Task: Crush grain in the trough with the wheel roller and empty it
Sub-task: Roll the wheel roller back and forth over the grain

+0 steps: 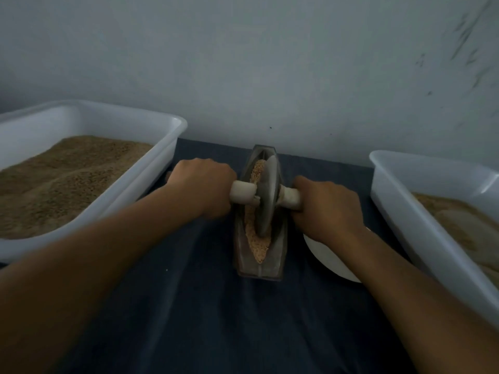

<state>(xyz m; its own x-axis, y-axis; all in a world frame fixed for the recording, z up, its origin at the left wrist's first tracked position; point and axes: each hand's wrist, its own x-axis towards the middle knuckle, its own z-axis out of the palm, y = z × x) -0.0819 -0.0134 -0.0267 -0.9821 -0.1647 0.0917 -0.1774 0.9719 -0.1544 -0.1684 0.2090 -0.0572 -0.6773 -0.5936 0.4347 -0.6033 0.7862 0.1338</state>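
Note:
A narrow boat-shaped metal trough (278, 255) lies lengthwise on the dark cloth at the centre. Pale tan grain (258, 247) fills its groove. The grey wheel roller (267, 195) stands upright in the groove, its disc sunk into the grain. A pale wooden axle runs through the disc. My left hand (202, 184) grips the left end of the axle and my right hand (326, 206) grips the right end. Both fists hide the axle tips.
A white plastic tub (162, 147) with brown grain sits at the left. Another white tub (399, 201) with paler material sits at the right. A white plate (329, 260) lies partly under my right wrist. A grey wall stands right behind the trough.

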